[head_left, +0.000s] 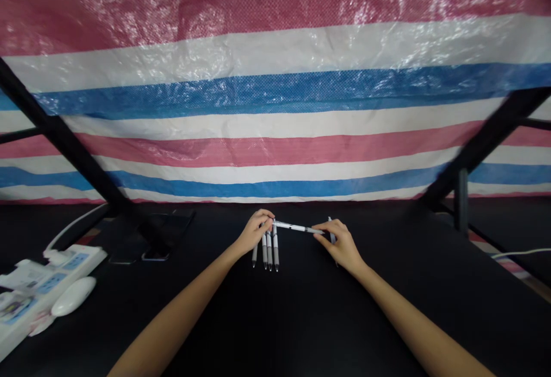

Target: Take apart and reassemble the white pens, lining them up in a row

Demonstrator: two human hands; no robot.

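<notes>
Between my two hands a white and grey pen [295, 226] is held nearly level above the black table. My left hand [253, 232] pinches its left end with thumb and fingertips. At the other end, the fingers of my right hand [340, 243] are closed on the grey tip. Several similar pens [270, 251] lie side by side under and beside my left hand, their tips toward me and their upper parts partly hidden by it. One more pen [332, 234] lies by my right hand, mostly covered by the fingers.
A white power strip [55, 279] with plugs and a white computer mouse [74, 296] are at the left. Dark flat devices [159, 236] lie behind them. Black slanted frame bars [86, 153] rise on both sides. A striped plastic sheet [275, 150] hangs behind the black table [275, 325].
</notes>
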